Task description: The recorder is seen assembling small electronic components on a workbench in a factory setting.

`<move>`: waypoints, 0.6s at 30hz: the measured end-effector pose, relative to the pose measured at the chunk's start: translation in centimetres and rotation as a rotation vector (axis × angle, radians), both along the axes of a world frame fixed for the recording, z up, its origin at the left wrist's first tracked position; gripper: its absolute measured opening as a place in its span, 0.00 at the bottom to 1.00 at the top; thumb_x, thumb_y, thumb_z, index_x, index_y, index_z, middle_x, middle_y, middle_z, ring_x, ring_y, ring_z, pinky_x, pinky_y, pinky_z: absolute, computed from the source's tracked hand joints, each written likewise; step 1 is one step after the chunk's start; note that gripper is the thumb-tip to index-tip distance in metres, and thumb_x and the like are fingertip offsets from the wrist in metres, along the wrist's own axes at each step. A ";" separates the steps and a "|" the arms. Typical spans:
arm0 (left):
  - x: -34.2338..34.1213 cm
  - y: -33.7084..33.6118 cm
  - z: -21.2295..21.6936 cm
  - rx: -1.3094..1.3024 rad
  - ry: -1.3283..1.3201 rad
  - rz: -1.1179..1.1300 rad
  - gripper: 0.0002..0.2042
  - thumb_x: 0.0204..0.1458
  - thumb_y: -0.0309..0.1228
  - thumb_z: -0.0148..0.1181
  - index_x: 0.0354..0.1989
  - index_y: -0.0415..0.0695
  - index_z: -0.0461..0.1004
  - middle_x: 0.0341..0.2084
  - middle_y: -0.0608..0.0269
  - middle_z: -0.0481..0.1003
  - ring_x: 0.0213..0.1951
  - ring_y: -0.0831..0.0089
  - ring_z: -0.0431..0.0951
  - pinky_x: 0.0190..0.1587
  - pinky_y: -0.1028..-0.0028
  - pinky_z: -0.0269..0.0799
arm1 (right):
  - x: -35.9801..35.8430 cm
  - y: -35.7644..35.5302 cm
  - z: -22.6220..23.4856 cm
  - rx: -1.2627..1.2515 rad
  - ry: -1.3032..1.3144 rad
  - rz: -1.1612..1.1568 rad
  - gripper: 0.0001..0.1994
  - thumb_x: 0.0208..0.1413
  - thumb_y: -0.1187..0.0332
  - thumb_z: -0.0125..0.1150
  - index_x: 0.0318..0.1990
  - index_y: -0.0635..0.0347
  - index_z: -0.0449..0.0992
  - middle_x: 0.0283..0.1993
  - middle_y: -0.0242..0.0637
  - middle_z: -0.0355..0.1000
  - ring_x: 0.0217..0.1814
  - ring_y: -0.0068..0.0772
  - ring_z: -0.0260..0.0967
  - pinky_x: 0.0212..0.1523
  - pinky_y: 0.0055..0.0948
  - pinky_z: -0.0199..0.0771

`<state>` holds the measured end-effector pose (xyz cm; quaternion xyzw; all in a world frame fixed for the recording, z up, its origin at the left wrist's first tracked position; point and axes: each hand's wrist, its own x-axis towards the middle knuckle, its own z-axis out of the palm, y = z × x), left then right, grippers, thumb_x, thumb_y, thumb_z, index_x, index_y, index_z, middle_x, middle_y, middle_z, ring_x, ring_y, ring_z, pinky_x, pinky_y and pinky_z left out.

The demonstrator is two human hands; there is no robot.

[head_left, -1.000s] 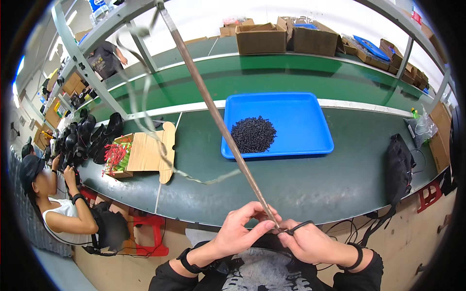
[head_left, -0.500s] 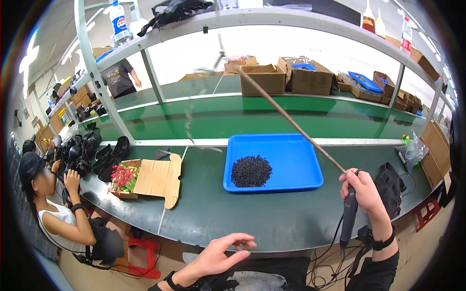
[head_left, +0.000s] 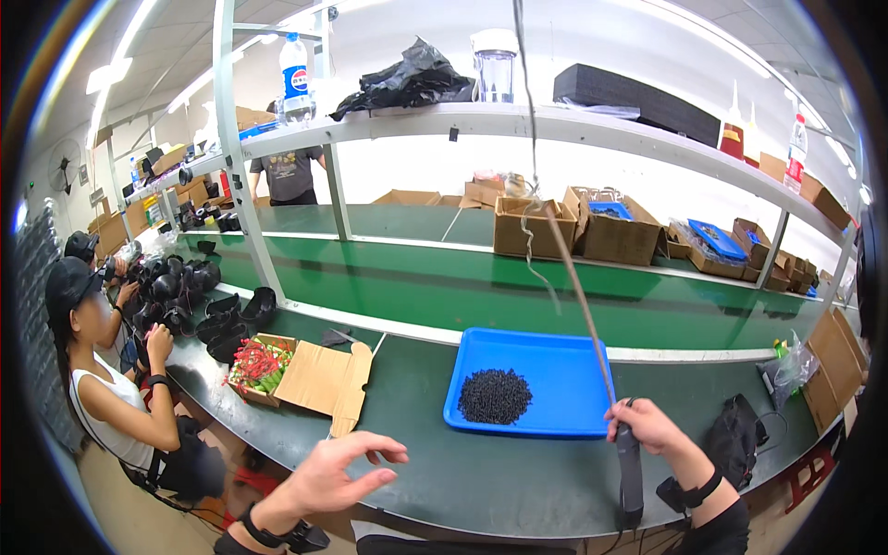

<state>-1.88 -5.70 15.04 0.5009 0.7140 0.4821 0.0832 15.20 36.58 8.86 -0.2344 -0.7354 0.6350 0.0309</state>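
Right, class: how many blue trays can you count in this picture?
3. One blue tray lies on the green table holding black pellets; a second and a third sit in cardboard boxes behind. More may be hidden in other boxes.

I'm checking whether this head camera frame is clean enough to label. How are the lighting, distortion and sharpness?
Head view: bright, even light, with the background behind the shelf blown out white; strong fisheye bends the shelf and the belt edges, with black corners; the left hand is slightly soft, while the right hand and blue tray are sharp.
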 end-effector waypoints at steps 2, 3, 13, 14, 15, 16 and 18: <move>-1.3 0.5 1.7 0.029 0.037 0.021 0.15 0.50 0.23 0.62 0.47 0.39 0.73 0.38 0.58 0.79 0.40 0.70 0.78 0.42 0.73 0.73 | -0.3 0.8 -1.7 0.062 -0.016 0.081 0.12 0.63 0.65 0.49 0.40 0.68 0.72 0.29 0.37 0.74 0.34 0.27 0.70 0.40 0.26 0.70; -2.1 0.8 2.5 0.042 0.056 0.037 0.15 0.50 0.23 0.62 0.47 0.39 0.73 0.37 0.58 0.79 0.39 0.70 0.78 0.42 0.73 0.73 | -0.9 1.1 -2.2 0.116 -0.037 0.133 0.11 0.62 0.66 0.50 0.40 0.68 0.71 0.30 0.38 0.74 0.35 0.29 0.72 0.41 0.28 0.71; -9.8 6.6 12.2 0.197 0.389 0.113 0.26 0.55 0.40 0.58 0.57 0.37 0.63 0.55 0.50 0.65 0.58 0.60 0.64 0.59 0.65 0.59 | -3.0 -0.9 -5.3 0.109 -0.180 0.553 0.19 0.57 0.53 0.56 0.41 0.63 0.76 0.40 0.38 0.75 0.46 0.32 0.72 0.50 0.32 0.69; -9.8 7.6 13.3 0.256 0.294 0.028 0.30 0.57 0.47 0.52 0.59 0.36 0.60 0.57 0.50 0.64 0.60 0.60 0.63 0.60 0.65 0.57 | -3.2 -4.0 -2.4 0.012 -0.117 0.372 0.09 0.57 0.61 0.59 0.34 0.56 0.73 0.20 0.26 0.66 0.17 0.19 0.60 0.17 0.20 0.60; -10.0 8.2 14.6 0.317 0.199 -0.068 0.34 0.58 0.55 0.46 0.60 0.34 0.58 0.58 0.49 0.63 0.61 0.61 0.62 0.61 0.64 0.55 | -3.6 -4.6 -1.1 0.054 -0.182 0.441 0.12 0.60 0.57 0.53 0.33 0.54 0.75 0.21 0.26 0.67 0.18 0.18 0.60 0.18 0.20 0.60; -10.1 8.4 16.0 0.264 0.145 -0.099 0.42 0.56 0.63 0.36 0.62 0.32 0.54 0.60 0.48 0.60 0.62 0.61 0.59 0.62 0.64 0.53 | -3.8 -4.6 -2.3 0.095 -0.142 0.487 0.10 0.59 0.59 0.54 0.33 0.54 0.75 0.21 0.26 0.67 0.19 0.19 0.60 0.19 0.21 0.60; -10.0 9.2 18.8 0.267 0.147 -0.120 0.42 0.56 0.62 0.36 0.62 0.31 0.54 0.59 0.47 0.62 0.61 0.60 0.61 0.62 0.65 0.55 | -4.0 -4.9 -4.4 0.098 -0.122 0.437 0.10 0.58 0.59 0.55 0.32 0.55 0.75 0.22 0.29 0.69 0.21 0.20 0.63 0.22 0.23 0.64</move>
